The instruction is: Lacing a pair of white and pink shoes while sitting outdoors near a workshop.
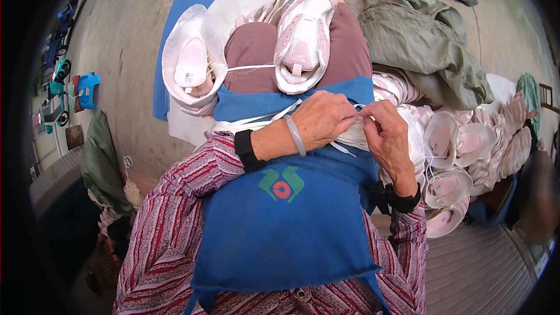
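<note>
Above my lap, my left hand (328, 118) and my right hand (386, 134) are close together, fingertips pinched on a thin white shoelace (359, 107). More white laces (256, 123) lie across the blue apron (280, 227) under my left wrist. Just beyond the hands, a pink and white shoe upper (303, 41) rests on my thighs with its heel opening toward me. Left of it stands another upper (195, 64), its pink insole showing inside. A white lace runs between these two uppers.
Many pale pink uppers (443, 140) are piled at my right, partly under an olive cloth (420, 41). A white sheet (233, 6) lies over a blue one beneath the left upper. Farther left are a blue stool (87, 90) and a dark green cloth (102, 163).
</note>
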`<state>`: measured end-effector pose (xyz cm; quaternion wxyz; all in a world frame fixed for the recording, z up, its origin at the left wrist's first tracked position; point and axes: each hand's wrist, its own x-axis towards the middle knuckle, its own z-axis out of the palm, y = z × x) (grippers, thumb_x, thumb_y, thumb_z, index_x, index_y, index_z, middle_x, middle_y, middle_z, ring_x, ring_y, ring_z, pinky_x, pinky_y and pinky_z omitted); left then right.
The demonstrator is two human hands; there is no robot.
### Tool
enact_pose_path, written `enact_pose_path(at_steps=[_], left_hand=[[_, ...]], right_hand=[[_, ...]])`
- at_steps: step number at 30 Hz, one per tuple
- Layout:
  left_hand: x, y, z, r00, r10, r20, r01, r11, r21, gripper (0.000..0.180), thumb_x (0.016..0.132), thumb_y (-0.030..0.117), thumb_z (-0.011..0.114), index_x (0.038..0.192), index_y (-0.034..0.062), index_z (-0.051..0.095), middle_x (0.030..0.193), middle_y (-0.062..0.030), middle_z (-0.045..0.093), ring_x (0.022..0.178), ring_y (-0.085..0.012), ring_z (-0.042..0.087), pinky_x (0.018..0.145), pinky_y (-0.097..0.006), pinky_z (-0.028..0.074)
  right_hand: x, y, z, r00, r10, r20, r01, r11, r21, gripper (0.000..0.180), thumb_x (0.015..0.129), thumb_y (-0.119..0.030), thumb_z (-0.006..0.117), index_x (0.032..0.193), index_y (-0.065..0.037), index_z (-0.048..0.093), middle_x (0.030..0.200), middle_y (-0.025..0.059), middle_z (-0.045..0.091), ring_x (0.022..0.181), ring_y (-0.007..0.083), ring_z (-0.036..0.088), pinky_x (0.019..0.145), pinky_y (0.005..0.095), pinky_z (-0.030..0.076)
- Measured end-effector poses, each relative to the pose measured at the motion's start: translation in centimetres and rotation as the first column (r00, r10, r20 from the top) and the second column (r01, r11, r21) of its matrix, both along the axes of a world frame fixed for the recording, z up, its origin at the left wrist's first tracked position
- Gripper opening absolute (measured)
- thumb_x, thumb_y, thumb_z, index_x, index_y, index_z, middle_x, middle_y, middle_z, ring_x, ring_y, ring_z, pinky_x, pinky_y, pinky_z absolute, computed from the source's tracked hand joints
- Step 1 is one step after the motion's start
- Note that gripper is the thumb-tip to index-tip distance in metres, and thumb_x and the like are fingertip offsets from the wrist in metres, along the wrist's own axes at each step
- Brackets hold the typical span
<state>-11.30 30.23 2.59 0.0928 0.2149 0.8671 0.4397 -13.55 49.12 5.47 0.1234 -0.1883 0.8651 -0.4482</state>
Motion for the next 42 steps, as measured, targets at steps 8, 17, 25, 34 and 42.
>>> enact_pose_path(at_steps=[8,17,25,34,42], left_hand=[[-1.3,-0.4,0.2,0.998,0.014,0.067,-0.019,0.998,0.068,0.011,0.085,0.011,0.064,0.093,0.0024,0.064,0.093,-0.0112,0.061,0.089,-0.0304,0.058,0.080,-0.039,0.047],[-0.5,-0.6,0.0,0.994,0.010,0.105,-0.008,1.000,-0.022,0.017,0.084,0.015,0.066,0.097,0.0047,0.064,0.093,-0.0124,0.060,0.090,-0.0312,0.056,0.080,-0.040,0.045],[-2.3,1.8,1.9,0.994,-0.109,-0.007,0.109,0.994,0.031,0.015,0.087,0.020,0.065,0.088,0.0055,0.068,0.095,-0.0087,0.060,0.093,-0.0294,0.055,0.083,-0.041,0.043],[-6.1,-3.8,10.0,0.712,-0.355,0.606,-0.229,0.699,0.678,0.037,0.101,0.032,0.048,0.088,0.0005,0.062,0.075,-0.0023,0.059,0.072,-0.0106,0.057,0.074,-0.027,0.048],[-6.4,-0.4,9.6,0.677,-0.345,0.650,-0.351,0.625,0.698,0.032,0.101,0.031,0.047,0.096,0.0003,0.055,0.061,0.0050,0.036,0.053,-0.0057,0.038,0.055,-0.022,0.045]], right_hand=[[-0.4,0.8,-0.7,0.993,-0.001,-0.116,0.007,0.999,0.047,0.010,0.084,0.000,0.060,0.094,-0.003,0.063,0.082,0.0128,0.057,0.073,0.0321,0.061,0.064,0.0389,0.050],[-1.9,3.8,-2.0,0.905,-0.203,-0.373,0.274,0.951,0.147,0.010,0.087,-0.003,0.060,0.096,-0.002,0.063,0.089,0.0154,0.066,0.081,0.0341,0.065,0.068,0.0368,0.052],[-7.8,12.4,4.8,0.536,-0.830,-0.155,0.706,0.542,-0.456,0.015,0.095,-0.012,0.057,0.100,0.000,0.064,0.076,0.0029,0.063,0.055,0.0060,0.053,0.050,0.0168,0.042],[-9.2,11.0,3.7,0.528,-0.716,-0.456,0.672,0.681,-0.291,0.017,0.095,-0.016,0.060,0.100,0.000,0.065,0.076,0.0017,0.061,0.066,0.0073,0.055,0.062,0.0203,0.048],[-4.3,1.2,2.2,0.929,-0.272,0.249,0.360,0.814,-0.456,0.024,0.096,-0.015,0.056,0.110,0.004,0.060,0.090,0.0045,0.064,0.077,0.0095,0.060,0.073,0.0233,0.049]])
